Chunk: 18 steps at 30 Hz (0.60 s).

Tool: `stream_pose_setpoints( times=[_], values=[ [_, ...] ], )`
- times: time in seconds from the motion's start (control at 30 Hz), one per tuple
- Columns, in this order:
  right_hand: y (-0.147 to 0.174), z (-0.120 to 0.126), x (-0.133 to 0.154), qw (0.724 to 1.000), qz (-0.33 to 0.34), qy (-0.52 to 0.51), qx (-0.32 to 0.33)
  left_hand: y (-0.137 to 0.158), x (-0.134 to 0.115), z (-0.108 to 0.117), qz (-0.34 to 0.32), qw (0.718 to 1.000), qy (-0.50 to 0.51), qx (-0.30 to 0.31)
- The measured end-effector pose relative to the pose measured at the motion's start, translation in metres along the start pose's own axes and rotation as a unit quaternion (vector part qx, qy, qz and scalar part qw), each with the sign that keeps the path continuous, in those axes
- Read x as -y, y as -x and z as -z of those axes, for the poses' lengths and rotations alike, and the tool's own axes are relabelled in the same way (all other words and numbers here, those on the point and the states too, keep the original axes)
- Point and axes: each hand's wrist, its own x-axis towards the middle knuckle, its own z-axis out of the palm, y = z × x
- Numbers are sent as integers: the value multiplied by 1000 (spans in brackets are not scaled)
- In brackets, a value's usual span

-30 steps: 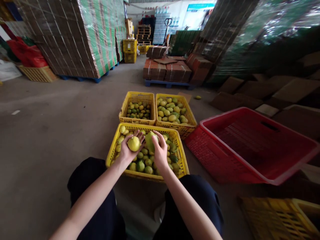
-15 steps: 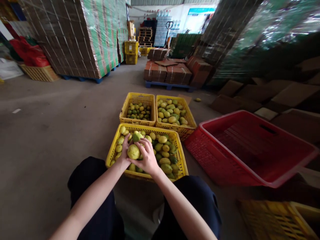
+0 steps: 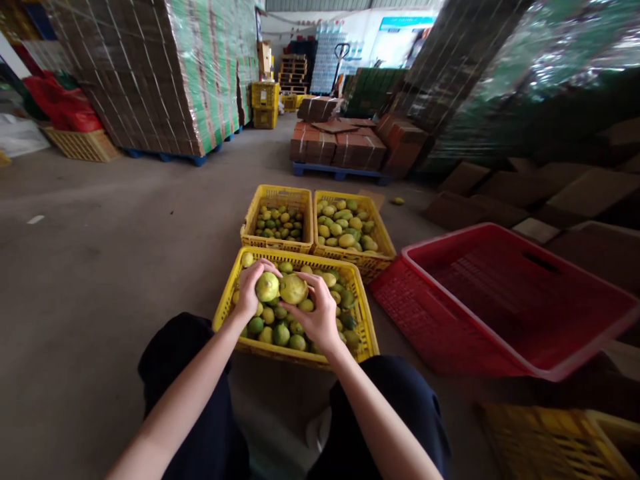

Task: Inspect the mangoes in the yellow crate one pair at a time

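Note:
Between my knees stands a yellow plastic crate full of lemons, some green and some yellow. Above it, my left hand has its fingers curled round a yellow-green lemon, one end of which faces me. My right hand grips a second, yellower lemon between thumb and fingers. The two lemons are side by side, almost touching. Below my hands lie several greener lemons in the crate.
Behind the crate stand two more yellow crates, the left crate with small lemons and the right crate with larger ones. A big red crate leans at right, near flattened cardboard. Wrapped pallet stacks rise behind.
My hands have drawn apart a little, and the right has shifted to the right with its lemon. The lemons now sit side by side instead of one behind the other.

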Motion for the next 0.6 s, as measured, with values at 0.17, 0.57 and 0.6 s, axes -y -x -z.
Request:
stream_pose_setpoints(
  times=[0.17, 0.57, 0.6],
  values=[
    [2, -1, 5, 999, 26, 25, 17, 2, 3, 1, 61, 991, 122, -16],
    [5, -5, 2, 979, -67, -189, 28, 3, -10, -1, -10, 995, 100, 24],
    [4, -5, 3, 973, -73, -215, 28, 3, -11, 0, -20, 995, 90, 31]
  ],
)
